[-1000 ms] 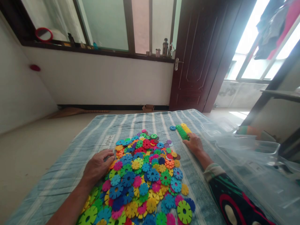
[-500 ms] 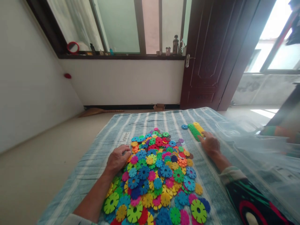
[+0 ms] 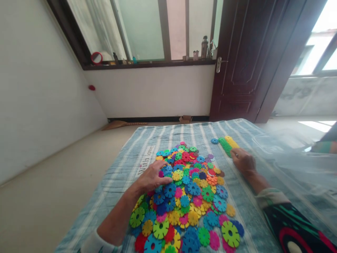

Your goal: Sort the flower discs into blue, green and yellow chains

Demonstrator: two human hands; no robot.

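Nearest, on the blue striped cloth [image 3: 105, 196], a wide heap of colourful slotted discs [image 3: 193, 188]. Over the left side of this heap, the left hand [image 3: 151, 175], released, with thumb apart from fingers; touching or just above, not possible to tell. Farther right, the right hand [image 3: 244, 161], with curled fingers at the near end of the green row [image 3: 225, 146] and the yellow row [image 3: 231, 141], lying side by side; whether grasping any disc, impossible to tell. Beside the far end of the green row, one blue disc [image 3: 214, 141]. Behind, the dark red door [image 3: 242, 70].
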